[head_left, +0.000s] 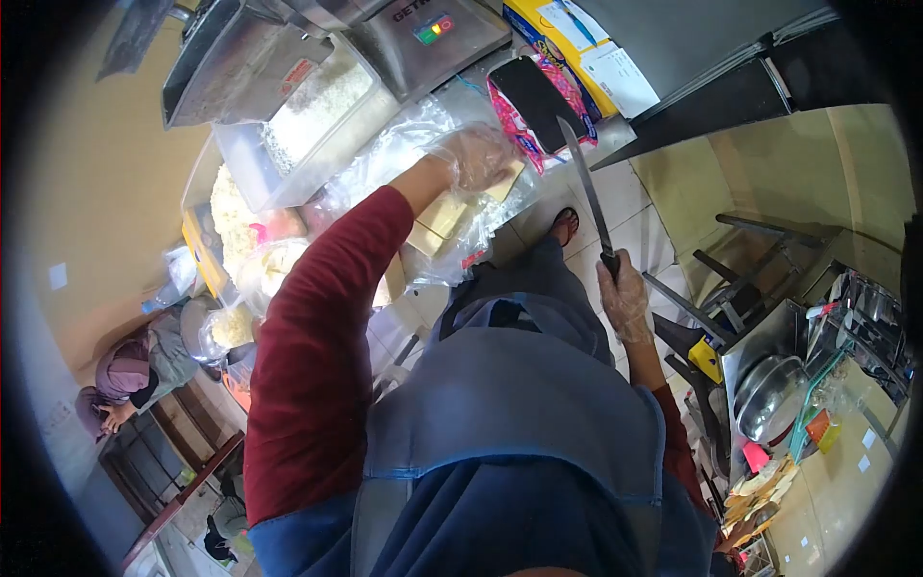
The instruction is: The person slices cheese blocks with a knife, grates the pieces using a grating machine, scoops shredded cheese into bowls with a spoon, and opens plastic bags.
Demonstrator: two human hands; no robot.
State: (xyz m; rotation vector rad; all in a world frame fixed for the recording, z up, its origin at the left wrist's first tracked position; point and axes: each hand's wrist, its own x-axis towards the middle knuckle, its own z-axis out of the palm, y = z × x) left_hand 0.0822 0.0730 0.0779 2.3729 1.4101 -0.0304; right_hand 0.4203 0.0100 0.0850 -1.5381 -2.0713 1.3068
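Note:
My right hand (625,295), in a clear plastic glove, is wrapped round the black handle of a long knife (586,188), whose blade points up and away from me. My left hand (478,159), also in a clear glove, rests over pale yellow blocks (441,217) on clear plastic sheeting (385,154). Its fingers are partly hidden by the glove and glare, so their grip cannot be made out. The knife tip is near a black phone (531,101) lying on pink packaging.
A metal machine (423,48) stands at the back, beside a plastic bin (322,120) of white shreds. Yellowish shreds (231,216) lie at the left. A person (144,375) sits at far left. Stools (760,269) and metal bowls (772,396) are at the right.

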